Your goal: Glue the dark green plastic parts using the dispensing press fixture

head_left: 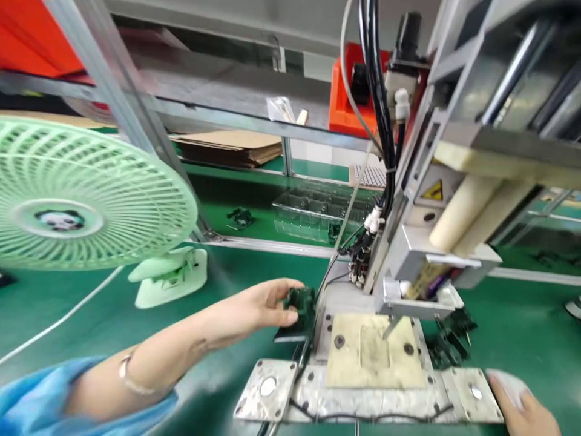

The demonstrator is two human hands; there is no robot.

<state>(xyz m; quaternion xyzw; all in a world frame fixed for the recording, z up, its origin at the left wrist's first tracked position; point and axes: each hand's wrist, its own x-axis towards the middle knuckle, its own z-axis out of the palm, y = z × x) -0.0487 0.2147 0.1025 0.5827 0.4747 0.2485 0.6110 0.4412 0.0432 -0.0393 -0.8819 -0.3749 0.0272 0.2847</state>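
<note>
My left hand [267,306] reaches in from the left, its thumb and fingers closed round a dark plastic part [300,303]. It holds the part just left of the press's base, beside a thin hose. At the lower right, my right hand [524,406] is partly cut off by the frame. Its fingers are stretched out beside the metal end plate [474,393], with a white covering on one fingertip. A cream fixture block [376,369] with a shallow rectangular recess lies on the press's base under the head. More dark plastic parts [451,339] lie right of the base.
A pale green fan [104,236] stands at left. Behind are a clear plastic tray [308,212], another dark part [240,218] and stacked cardboard [227,145]. The press column [408,181] and black hoses [385,121] rise at right. An orange bin [338,100] sits on the shelf.
</note>
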